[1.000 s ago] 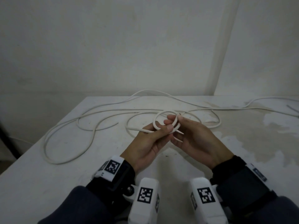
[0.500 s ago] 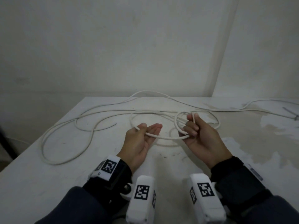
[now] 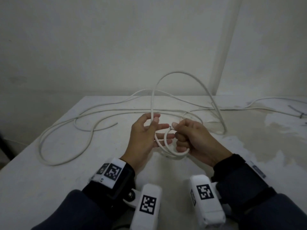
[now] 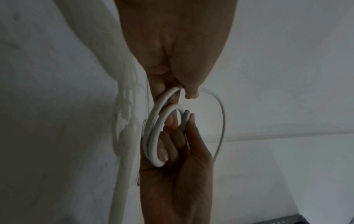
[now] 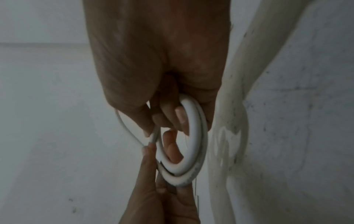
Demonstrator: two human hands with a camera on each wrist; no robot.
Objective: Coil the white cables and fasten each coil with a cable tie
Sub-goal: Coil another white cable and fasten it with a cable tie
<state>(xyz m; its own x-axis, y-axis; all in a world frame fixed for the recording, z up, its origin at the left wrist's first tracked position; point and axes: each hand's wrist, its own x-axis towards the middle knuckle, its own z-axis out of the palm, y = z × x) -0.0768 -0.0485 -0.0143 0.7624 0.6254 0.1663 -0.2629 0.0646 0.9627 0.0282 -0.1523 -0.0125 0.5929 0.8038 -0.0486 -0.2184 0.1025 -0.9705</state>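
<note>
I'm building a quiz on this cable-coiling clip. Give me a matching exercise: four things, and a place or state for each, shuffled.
Things:
1. small coil
2. tall loop
3. left hand
4. cable tie

States:
A. pinches a rising strand
B. lies at the table's far right
C. arches up above the table
D. held in the right hand

Pairs: 1-D, 2-C, 3-A, 4-B

My head camera looks forward and down over the table [image 3: 49, 180], both forearms in the lower frame. Each wrist camera looks along its palm at the fingers, very close (background walls only). All three views share the small coil [image 3: 172, 150] [image 4: 157, 133] [image 5: 191, 151] between the hands.
</note>
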